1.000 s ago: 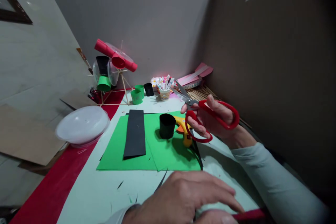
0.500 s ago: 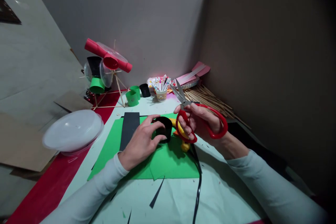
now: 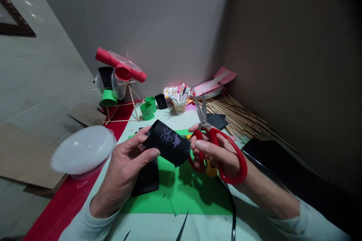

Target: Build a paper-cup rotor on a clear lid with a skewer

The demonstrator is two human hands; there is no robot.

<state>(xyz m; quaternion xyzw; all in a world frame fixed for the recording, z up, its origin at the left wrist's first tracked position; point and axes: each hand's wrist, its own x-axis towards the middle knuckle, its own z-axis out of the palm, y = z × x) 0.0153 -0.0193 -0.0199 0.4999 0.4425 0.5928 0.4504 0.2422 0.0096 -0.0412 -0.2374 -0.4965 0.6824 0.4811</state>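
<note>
Two hands now meet above the green sheet (image 3: 181, 192). Half a second ago the left hand (image 3: 124, 169) was closing round the black paper ring (image 3: 169, 147) where it stood on the sheet; now that ring is lifted clear of the table, tipped on its side, pinched at one end between thumb and fingers. The right hand (image 3: 217, 150) has come in beside it, fingers closed through the red loops of the scissors (image 3: 210, 143), whose short steel blades point up and stand slightly apart, just right of the ring. So the ring has gone from resting to held, with the blades close by. It looks like thin matte card curled into a tube, with a pale scribble on its wall. A flat black strip (image 3: 147, 177) lies on the smooth green sheet below, and thin wooden sticks (image 3: 240, 115) are heaped behind.
</note>
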